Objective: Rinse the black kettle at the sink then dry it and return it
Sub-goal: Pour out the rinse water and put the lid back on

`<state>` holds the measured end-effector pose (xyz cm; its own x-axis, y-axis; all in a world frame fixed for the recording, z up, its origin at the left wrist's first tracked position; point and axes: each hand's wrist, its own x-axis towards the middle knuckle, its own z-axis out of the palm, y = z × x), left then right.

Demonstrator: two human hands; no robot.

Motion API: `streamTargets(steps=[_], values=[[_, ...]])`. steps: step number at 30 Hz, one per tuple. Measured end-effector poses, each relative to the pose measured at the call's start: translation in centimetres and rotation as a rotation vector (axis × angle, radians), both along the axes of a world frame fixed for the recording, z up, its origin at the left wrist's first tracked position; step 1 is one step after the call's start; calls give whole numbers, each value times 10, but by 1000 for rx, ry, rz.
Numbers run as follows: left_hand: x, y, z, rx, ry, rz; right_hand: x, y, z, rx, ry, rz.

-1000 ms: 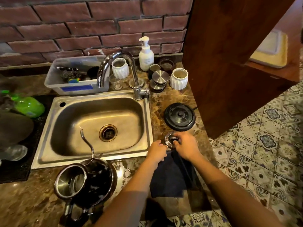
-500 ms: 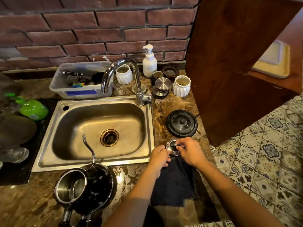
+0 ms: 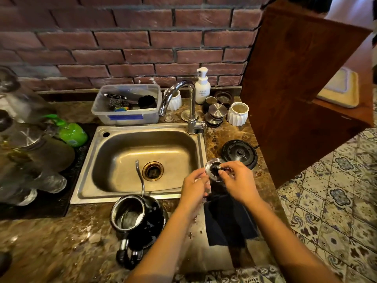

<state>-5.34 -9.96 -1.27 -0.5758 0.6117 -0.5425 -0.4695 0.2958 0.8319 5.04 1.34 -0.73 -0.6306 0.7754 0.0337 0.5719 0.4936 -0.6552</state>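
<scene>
The black kettle [image 3: 146, 223] lies open on the marble counter in front of the sink [image 3: 98, 160], its steel inside showing. Its thin spout [image 3: 139, 176] reaches over the basin and its handle points toward me. The round silver kettle lid [image 3: 212, 170] is held tilted at the sink's right front corner. My left hand [image 3: 193, 188] grips the lid's rim. My right hand [image 3: 238, 180] pinches the knob at its centre. A dark cloth [image 3: 228, 219] lies on the counter under my wrists. The black kettle base [image 3: 238, 153] sits just behind the lid.
A chrome faucet [image 3: 190, 103] stands at the sink's back right, with a soap pump [image 3: 202, 86], white ribbed cups [image 3: 237, 113] and metal lids behind. A plastic tub [image 3: 126, 117] sits behind the sink, a green bottle [image 3: 72, 134] and glassware left. A wooden panel [image 3: 295, 88] rises at right.
Both hands have lifted the lid off the counter and tilted it. The view has pulled back; the kettle has stayed in place.
</scene>
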Motion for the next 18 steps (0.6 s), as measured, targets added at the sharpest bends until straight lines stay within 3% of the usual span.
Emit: streamTargets(steps=[10,18], values=[[-31,-94,47,142,190,103,-45,-93,51,33,208,34],[-63,-173,63,118,281,140,-75,-167,64,64,246,117]])
